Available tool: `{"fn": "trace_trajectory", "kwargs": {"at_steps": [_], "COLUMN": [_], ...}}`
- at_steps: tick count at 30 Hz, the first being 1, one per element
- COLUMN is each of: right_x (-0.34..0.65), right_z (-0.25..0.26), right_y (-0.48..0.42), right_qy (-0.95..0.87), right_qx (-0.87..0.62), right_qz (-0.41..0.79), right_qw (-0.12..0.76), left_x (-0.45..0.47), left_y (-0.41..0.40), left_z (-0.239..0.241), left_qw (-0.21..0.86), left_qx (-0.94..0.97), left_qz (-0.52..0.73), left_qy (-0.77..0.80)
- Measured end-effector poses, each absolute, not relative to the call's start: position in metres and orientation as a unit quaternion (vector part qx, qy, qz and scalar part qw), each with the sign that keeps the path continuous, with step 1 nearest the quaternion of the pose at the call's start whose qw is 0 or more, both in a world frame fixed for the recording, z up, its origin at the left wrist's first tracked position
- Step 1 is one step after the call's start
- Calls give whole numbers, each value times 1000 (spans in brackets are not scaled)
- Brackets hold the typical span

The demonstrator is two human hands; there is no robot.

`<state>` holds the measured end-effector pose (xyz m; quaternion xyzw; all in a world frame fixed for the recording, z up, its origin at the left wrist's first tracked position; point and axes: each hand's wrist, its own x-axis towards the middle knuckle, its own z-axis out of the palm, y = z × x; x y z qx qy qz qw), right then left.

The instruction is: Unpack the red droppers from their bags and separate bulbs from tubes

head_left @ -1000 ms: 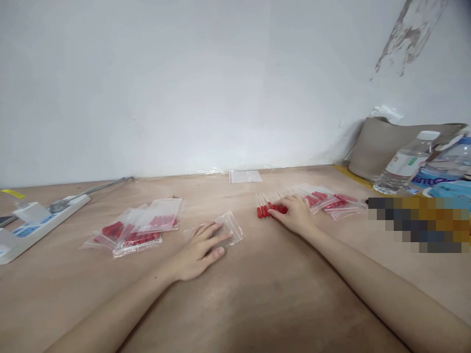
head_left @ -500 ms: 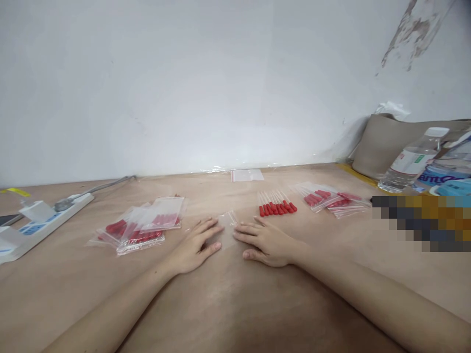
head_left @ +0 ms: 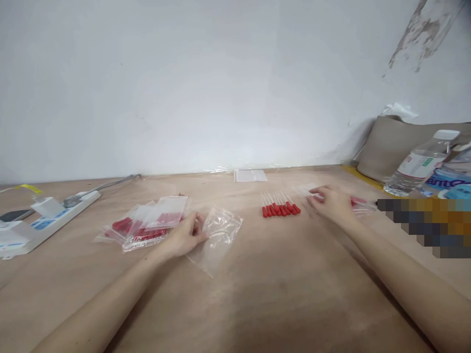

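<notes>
My left hand (head_left: pixel 187 235) pinches the edge of a clear plastic bag (head_left: pixel 222 230), which fans out to the right over the table. To its left lies a pile of zip bags (head_left: pixel 152 228) with red-bulbed droppers inside. My right hand (head_left: pixel 333 203) is over the bagged droppers (head_left: pixel 358 203) on the right, its fingers bent and apart, partly hiding them. Between the hands, a row of loose droppers (head_left: pixel 281 210) with red bulbs and thin clear stems lies on the table.
A flat white zip bag (head_left: pixel 250 176) lies by the wall. At left are a power strip (head_left: pixel 55 220) with plugs and a phone (head_left: pixel 16 215). A water bottle (head_left: pixel 419 164) and a grey-brown container (head_left: pixel 382 147) stand at right; a blurred patch covers the right edge.
My left hand has drawn back slightly left and now grips the clear bag, which is lifted and spread wider. My right hand has left the bag and moved right to the bagged droppers.
</notes>
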<state>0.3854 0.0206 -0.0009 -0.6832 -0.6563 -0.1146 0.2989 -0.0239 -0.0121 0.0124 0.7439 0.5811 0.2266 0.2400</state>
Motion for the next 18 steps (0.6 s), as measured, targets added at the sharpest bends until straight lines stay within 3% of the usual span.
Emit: {"fn": "trace_trajectory", "kwargs": {"at_steps": [5,12,18], "right_x": [434,434,442], "right_z": [-14,-10,-6], "right_y": [32,32,30], "right_qy": [-597,-575,-525], "right_qx": [-776,-803,-831], "right_qz": [-84,-90,-81], "right_qw": [185,128,167], "left_x": [-69,-94,-55], "left_y": [12,18,9], "left_z": [37,35,12], "left_qw": [11,-209,-146], "left_qx": [634,622,818], "left_qz": [296,172,83], "left_qy": [714,734,550]}}
